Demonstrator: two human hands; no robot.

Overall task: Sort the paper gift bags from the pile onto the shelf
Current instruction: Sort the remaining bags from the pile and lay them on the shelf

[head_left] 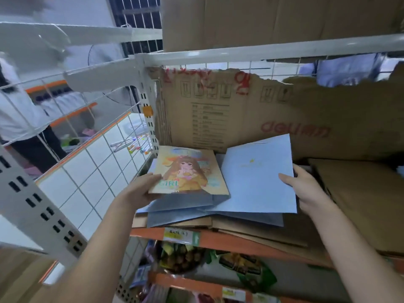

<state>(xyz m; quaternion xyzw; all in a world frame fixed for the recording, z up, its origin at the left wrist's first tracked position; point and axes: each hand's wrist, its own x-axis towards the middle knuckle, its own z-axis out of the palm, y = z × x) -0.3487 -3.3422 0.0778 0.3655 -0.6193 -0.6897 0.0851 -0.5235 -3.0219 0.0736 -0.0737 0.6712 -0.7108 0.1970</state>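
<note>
The left hand [143,189] is gripping the cartoon-girl gift bag [188,170] by its left edge, over blue gift bags [175,212] lying on the shelf [218,238]. The right hand [306,191] is pinching the right edge of a pale blue gift bag [258,173], tilted up beside it.

A torn cardboard sheet [251,110] with red lettering is leaning behind the wire grid. Coloured markers [131,144] are lying beyond the mesh at left. Snack packets [247,267] are sitting below, and a cardboard box [273,18] is resting above.
</note>
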